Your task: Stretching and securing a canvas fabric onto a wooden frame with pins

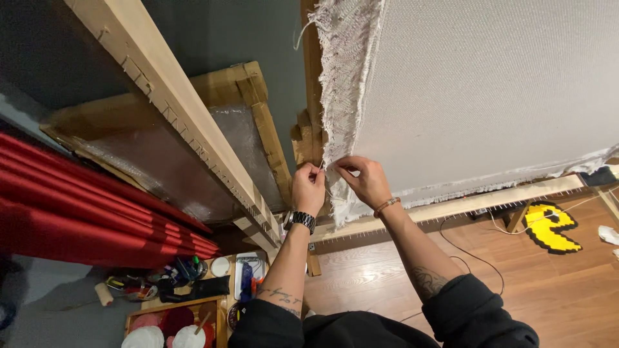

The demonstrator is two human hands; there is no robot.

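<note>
A white woven cloth (483, 84) is stretched over a wooden frame (451, 207), with a frayed edge (342, 77) hanging down its left side. My left hand (308, 188), a watch on its wrist, pinches the frayed edge near the frame's lower left corner. My right hand (364, 182), with a thin bracelet on the wrist, grips the same fabric edge just to the right, fingers curled into it. Both hands nearly touch each other. A loose thread (320, 165) sticks up between them.
A second wooden frame (174, 109) with tack strips leans at left, beside red pleated fabric (84, 206). Below left lie a tray of yarn balls (171, 328) and scattered tools. A yellow and black rug piece (548, 227) and a black cable (474, 258) lie on the wood floor.
</note>
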